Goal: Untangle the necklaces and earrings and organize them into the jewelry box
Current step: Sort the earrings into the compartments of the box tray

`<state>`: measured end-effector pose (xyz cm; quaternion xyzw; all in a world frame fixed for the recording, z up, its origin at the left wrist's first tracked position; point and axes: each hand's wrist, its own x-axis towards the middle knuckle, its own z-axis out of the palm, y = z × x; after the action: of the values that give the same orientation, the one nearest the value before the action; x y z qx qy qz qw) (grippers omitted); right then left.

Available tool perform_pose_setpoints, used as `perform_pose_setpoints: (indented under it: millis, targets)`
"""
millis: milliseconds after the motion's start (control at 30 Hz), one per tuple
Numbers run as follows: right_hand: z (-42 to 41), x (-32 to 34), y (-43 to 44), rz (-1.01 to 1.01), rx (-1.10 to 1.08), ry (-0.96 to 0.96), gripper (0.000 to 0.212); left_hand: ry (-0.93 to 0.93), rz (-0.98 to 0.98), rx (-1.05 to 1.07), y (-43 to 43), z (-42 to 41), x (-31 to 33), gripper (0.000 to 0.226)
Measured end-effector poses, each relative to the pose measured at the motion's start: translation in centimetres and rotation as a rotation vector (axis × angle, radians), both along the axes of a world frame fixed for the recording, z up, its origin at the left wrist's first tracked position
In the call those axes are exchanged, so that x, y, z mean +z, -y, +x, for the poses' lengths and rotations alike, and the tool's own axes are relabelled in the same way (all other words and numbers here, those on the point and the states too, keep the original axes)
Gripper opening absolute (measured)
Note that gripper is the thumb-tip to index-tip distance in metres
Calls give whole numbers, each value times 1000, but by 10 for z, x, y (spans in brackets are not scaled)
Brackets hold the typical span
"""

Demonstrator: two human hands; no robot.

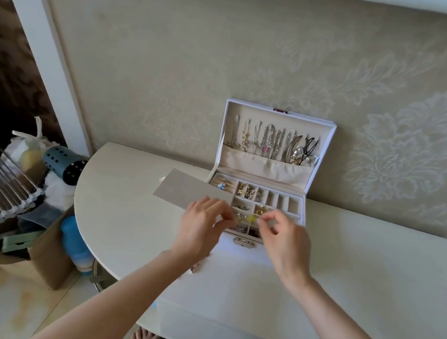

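1. Progress: the sorting looks well along. The jewelry box (325,157) stands open at mid-frame on the worktop (127,197), its lid upright against the wall.
2. Lid: a row of necklaces (274,144) hangs side by side from the hooks, apparently untangled, with their ends dropping toward the fabric pocket (265,164).
3. Tray, back row: small earrings (221,185) lie in the left compartment and gold pieces (246,191) in the next one. The ring slots (279,201) to their right look unfilled.
4. Tray, front: a gold ring (261,209) and a yellow piece (250,218) sit in small compartments. The other bits there are too small to name.
5. Hands: the left hand (200,225) and right hand (284,240) hover over the front compartments. Each grip has its fingertips drawn together as in a pinch, but blur hides whether anything is held.
6. Left to do, judging by this: place the last small pieces. A tiny item (194,268) lies on the worktop by the left wrist.
7. A grey card (188,190) lies flat just left of the box.
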<state>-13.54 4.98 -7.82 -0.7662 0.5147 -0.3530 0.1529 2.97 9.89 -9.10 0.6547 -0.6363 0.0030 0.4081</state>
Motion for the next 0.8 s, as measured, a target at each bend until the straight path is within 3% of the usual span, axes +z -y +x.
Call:
perform_pose_setpoints:
  millis: [133,267,433,600,800]
  targets:
    - [-14,8,27,96,-115,-79,9,42,81,-26,37,-19,9,9]
    - [-13,9,38,156,-53,-190,16,104,192,-59,53,-23,10,15]
    - [-10,13,29,125,-22,-99,13,44,-30,2,25,1,4,9]
    - [16,13,-11,93,291,3,7,-119,-111,145,-24,32,-11,16]
    - [53,-12,-39,219,578,-339,18,-98,146,114,-67,68,-37,35]
